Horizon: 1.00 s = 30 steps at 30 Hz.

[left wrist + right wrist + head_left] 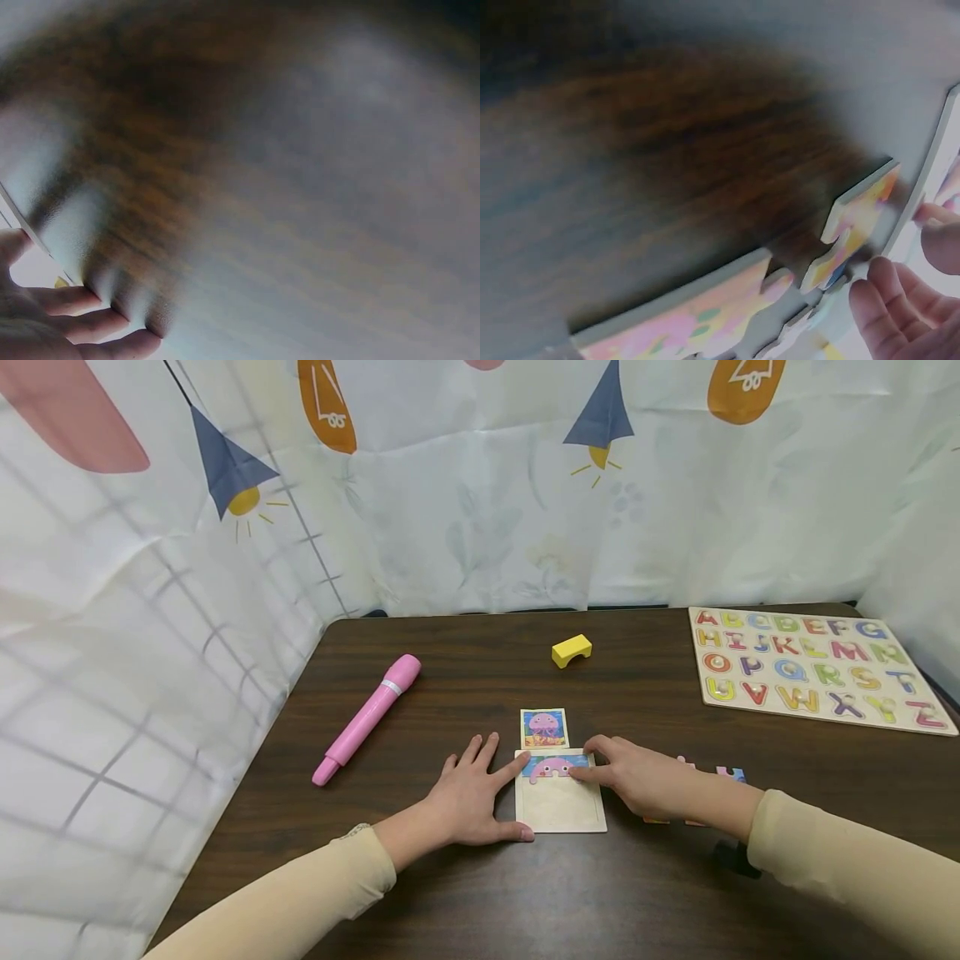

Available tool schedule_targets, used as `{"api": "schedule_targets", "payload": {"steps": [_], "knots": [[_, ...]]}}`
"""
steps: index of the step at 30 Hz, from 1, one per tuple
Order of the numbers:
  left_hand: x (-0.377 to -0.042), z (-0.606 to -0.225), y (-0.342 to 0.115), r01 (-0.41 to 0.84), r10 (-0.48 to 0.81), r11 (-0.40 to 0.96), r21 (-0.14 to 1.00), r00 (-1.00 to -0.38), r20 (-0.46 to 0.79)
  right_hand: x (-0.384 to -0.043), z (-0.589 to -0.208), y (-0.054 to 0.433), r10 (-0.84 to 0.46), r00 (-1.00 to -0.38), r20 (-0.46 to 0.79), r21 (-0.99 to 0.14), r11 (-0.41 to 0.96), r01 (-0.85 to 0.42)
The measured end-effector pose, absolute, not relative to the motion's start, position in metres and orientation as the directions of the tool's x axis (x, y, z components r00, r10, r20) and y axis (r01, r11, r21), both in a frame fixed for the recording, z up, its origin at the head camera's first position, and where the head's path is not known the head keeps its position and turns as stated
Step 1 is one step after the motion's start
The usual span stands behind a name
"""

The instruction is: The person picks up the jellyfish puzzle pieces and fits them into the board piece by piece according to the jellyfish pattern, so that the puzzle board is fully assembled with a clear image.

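Observation:
A pale wooden puzzle tray lies on the table, its upper part filled by joined puzzle pieces with a pink sea creature on blue. My left hand rests with spread fingers at the tray's left side, index fingertip by the pieces' left end and thumb near the lower left edge. At the upper right corner, my right hand pinches a puzzle piece between thumb and index finger; its other fingers are bent. A small picture card with a pink jellyfish sits just above the tray.
Loose puzzle pieces lie under and beside the right forearm. A pink microphone-shaped stick is at the left, a yellow arch block toward the back. An alphabet board occupies the back right. Curtains hang behind the table.

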<state>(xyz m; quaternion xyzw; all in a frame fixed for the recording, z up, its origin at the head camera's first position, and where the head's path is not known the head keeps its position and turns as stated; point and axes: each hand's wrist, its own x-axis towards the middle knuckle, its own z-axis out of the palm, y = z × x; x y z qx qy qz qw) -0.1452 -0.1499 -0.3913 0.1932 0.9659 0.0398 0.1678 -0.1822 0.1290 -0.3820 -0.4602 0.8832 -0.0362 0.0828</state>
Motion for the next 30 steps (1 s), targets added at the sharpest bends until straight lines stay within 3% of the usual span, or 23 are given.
{"api": "schedule_targets", "payload": {"steps": [7, 11, 16, 21, 30], "knots": [[-0.145, -0.391, -0.150, 0.359, 0.386, 0.922, 0.143, -0.871, -0.303, -0.183, -0.383, 0.131, -0.829, -0.552, -0.087, -0.151, 0.559, -0.816], [-0.144, -0.392, -0.150, 0.353, 0.385, 0.922, 0.157, -0.871, -0.306, -0.184, -0.384, 0.134, -0.829, -0.558, -0.047, -0.237, 0.552, -0.800], [-0.143, -0.394, -0.151, 0.353, 0.389, 0.920, 0.169, -0.871, -0.301, -0.189, -0.381, 0.150, -0.760, -0.650, 0.017, -0.414, 0.586, -0.696], [-0.144, -0.393, -0.150, 0.358, 0.394, 0.918, 0.170, -0.872, -0.291, -0.195, -0.377, 0.179, -0.667, -0.744, 0.024, -0.515, 0.630, -0.581], [-0.144, -0.392, -0.151, 0.362, 0.394, 0.918, 0.161, -0.871, -0.294, -0.202, -0.385, 0.211, -0.579, -0.815, -0.026, -0.510, 0.709, -0.488]]}}
